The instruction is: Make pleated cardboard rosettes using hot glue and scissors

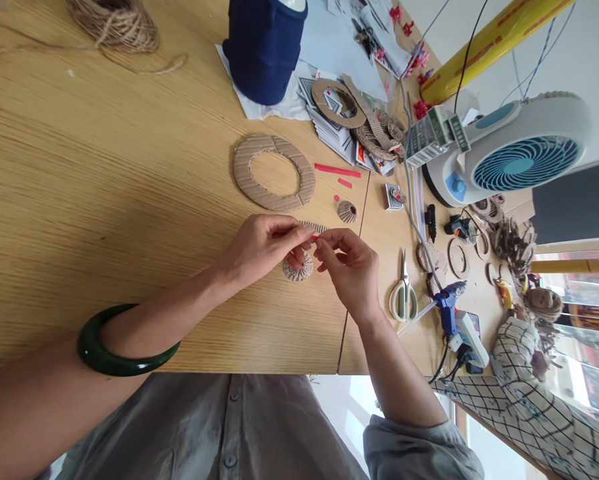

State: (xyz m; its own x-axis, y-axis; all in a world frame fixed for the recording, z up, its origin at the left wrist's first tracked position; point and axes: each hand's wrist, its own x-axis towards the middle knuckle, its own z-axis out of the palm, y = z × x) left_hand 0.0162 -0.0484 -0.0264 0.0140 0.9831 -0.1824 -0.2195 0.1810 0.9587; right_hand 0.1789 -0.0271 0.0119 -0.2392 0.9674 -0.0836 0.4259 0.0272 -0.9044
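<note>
My left hand (269, 247) and my right hand (350, 267) meet near the middle of the table, fingertips pinched on a small red strip (316, 237) between them. Just below the fingers lies a round pleated cardboard piece (298, 268), partly covered by my left fingers. A ridged cardboard strip (313, 227) shows behind the fingertips. A second pleated piece (348, 212) rests to the upper right, near a red dot (336, 198), a short red piece (344, 183) and a longer red strip (338, 171). The cardboard ring (242, 175) lies above my left hand.
Scissors (403, 297) and a blue glue gun (448, 307) lie on the right. A fan (519, 160) stands beyond them. At the back are a blue container (263, 53), playing cards (332, 137) and twine (119, 27). Another person's checked sleeve (544, 393) is at lower right.
</note>
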